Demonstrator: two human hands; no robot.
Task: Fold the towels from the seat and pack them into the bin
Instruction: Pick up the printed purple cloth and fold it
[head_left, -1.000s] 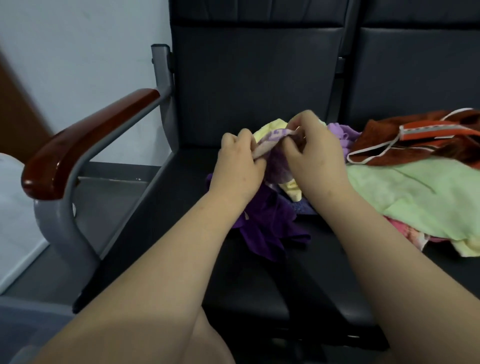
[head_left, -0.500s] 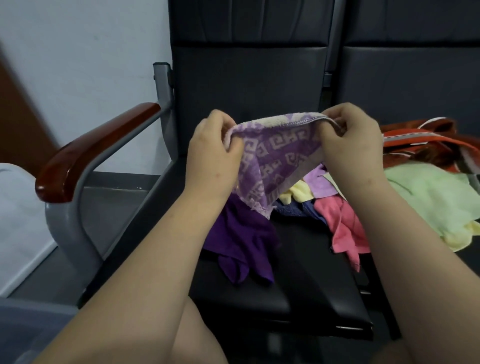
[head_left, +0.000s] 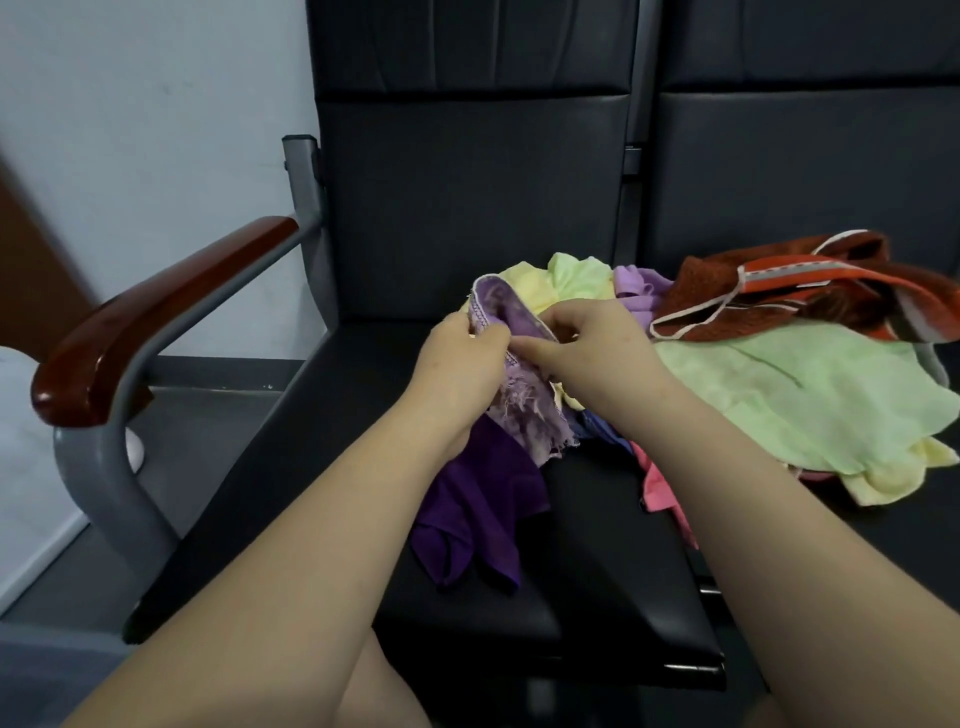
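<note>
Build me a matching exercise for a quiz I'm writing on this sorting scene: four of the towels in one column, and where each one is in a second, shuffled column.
Towels
1. patterned lilac towel
2. dark purple towel
3. large pale green towel
4. rust-red towel

Places
A. spread wide, rightmost of the four
B. furthest back, white-edged
C. pinched between left hand and right hand
D. lying on the seat, nearest the person

Pairs: 1-C, 2-D, 3-A, 4-B
</note>
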